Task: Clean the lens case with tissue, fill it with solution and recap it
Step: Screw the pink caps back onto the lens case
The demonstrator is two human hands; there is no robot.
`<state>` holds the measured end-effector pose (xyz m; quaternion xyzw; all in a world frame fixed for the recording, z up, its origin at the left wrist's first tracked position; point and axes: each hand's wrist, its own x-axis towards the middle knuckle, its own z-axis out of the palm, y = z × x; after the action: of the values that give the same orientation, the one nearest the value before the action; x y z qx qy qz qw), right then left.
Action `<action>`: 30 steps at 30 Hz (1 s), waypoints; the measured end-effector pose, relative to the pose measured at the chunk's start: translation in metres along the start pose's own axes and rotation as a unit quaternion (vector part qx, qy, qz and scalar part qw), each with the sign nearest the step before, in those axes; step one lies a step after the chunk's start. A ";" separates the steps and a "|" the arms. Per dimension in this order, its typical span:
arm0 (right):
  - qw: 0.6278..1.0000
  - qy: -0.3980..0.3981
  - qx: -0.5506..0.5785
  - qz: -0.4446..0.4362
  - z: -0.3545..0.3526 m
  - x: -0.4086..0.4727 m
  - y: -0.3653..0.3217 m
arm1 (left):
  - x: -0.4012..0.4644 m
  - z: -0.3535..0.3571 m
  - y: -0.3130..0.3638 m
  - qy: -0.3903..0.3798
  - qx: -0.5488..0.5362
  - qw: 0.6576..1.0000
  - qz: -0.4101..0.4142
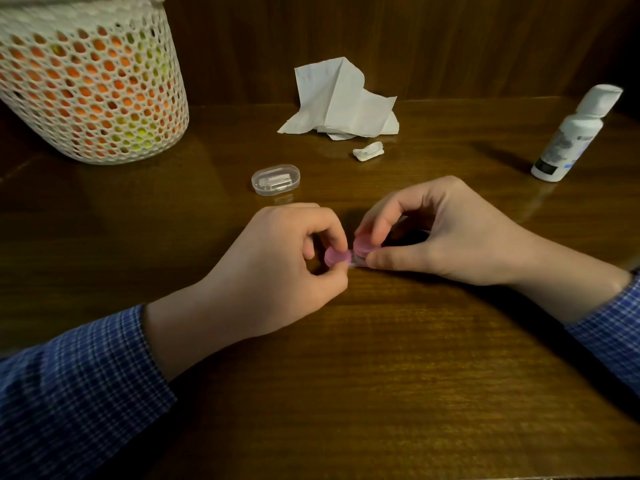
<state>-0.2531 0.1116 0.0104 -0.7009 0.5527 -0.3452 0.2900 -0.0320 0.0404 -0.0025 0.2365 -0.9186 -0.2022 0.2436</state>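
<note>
Nearest the camera, on the dark wooden worktop (381, 358), the lens case (349, 254) is held low between both hands. The left pink cap (336, 257) is pinched by the left hand (277, 268), and the right pink cap (363, 244) by the right hand (450, 233), each grip clamped on its cap. Whether the caps are being loosened or tightened cannot be told. Beyond, a small clear box (275, 179) and a wadded scrap (369, 151) are seen, then a crumpled tissue (341, 102), which suggests wiping is done. The solution bottle (575, 133) is capped; its label cannot be read.
</note>
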 end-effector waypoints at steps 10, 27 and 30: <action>0.999 -0.021 -0.037 0.004 0.000 -0.001 -0.002 | 0.001 0.000 0.000 -0.003 -0.004 1.000 0.009; 0.998 -0.022 -0.065 -0.004 0.003 -0.001 -0.004 | 0.002 -0.001 -0.001 -0.007 0.004 1.000 0.011; 0.997 -0.035 -0.075 -0.007 0.002 -0.002 -0.005 | 0.002 -0.001 -0.001 -0.010 0.000 1.000 0.007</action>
<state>-0.2488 0.1142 0.0123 -0.7360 0.5616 -0.2807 0.2533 -0.0323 0.0384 -0.0019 0.2281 -0.9226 -0.2028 0.2357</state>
